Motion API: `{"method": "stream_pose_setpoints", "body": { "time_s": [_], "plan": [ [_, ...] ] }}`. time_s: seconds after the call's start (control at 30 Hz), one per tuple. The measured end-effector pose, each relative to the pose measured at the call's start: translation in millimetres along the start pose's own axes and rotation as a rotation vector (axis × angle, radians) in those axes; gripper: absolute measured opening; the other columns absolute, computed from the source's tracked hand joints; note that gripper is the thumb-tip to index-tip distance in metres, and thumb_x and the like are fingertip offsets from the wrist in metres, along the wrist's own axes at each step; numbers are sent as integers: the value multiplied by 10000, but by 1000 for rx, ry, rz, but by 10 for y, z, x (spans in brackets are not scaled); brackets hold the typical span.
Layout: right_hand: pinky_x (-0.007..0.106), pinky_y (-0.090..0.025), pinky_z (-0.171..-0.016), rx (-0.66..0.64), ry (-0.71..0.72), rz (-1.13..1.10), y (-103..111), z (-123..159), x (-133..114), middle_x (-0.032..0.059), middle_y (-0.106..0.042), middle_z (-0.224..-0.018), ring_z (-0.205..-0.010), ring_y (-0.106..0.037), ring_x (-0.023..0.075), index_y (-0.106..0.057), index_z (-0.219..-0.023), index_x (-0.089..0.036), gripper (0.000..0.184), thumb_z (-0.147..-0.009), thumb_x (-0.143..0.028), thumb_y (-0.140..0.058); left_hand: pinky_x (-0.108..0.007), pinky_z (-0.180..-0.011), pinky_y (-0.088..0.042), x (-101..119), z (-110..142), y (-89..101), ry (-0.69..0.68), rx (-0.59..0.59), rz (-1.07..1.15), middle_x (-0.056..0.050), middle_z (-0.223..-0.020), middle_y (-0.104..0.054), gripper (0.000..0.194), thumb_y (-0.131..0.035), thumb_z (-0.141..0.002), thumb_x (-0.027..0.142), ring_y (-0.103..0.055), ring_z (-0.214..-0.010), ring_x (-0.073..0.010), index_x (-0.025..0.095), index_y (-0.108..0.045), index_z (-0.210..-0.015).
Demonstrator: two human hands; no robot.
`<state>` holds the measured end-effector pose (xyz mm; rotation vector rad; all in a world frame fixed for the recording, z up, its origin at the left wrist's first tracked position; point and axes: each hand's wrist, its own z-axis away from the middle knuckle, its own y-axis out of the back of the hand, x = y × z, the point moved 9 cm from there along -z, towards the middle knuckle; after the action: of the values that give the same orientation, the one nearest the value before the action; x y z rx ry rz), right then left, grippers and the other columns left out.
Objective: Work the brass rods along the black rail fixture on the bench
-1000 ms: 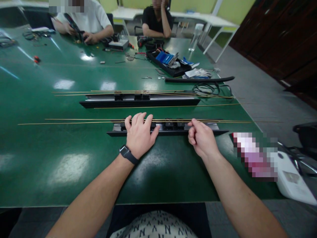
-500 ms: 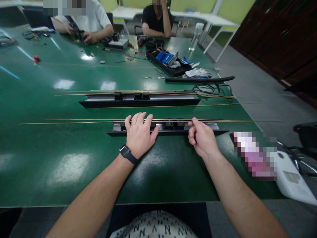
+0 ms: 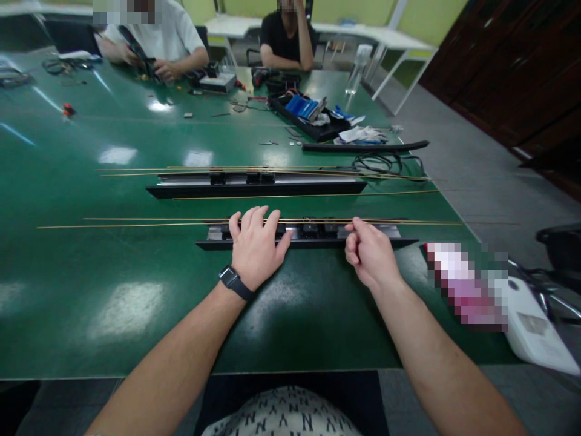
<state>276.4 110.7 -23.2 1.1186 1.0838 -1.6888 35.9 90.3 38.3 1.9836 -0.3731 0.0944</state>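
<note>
A black and silver channel-shaped bar (image 3: 313, 243) lies across the table in front of me, with dark blocks inside it. Several thin gold-coloured rods (image 3: 149, 219) run lengthwise over it and stick out past both ends. My left hand (image 3: 255, 249) rests palm down across the bar and rods, its fingers spread and a watch on the wrist. Near the bar's right end, my right hand (image 3: 370, 251) is closed, thumb and forefinger pinched at the rods. How many rods it pinches is hidden.
Behind lies a second channel-shaped bar (image 3: 258, 190) with more rods over it. Farther back are a black strip (image 3: 363, 146), coiled cable (image 3: 376, 162) and a tool tray (image 3: 318, 128). A white device (image 3: 540, 330) sits at the right edge. Two people sit across the green table (image 3: 113, 254).
</note>
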Motion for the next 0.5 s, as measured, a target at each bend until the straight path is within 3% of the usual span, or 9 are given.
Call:
{"method": "stream_pose_setpoints", "body": {
  "time_s": [0.5],
  "plan": [
    [180,-226,-295,-44,7,59,-18,-6,1,-52,-513,-443,-281,-371,66,-645,-840,-155,296,-897,-430,-739,-585,-1190,-256,-15,1,-17,9,2,2,-167,-1409,-628,428,-558,-997,471,-517,-1363,-352,207,-638,-1324]
  ]
}}
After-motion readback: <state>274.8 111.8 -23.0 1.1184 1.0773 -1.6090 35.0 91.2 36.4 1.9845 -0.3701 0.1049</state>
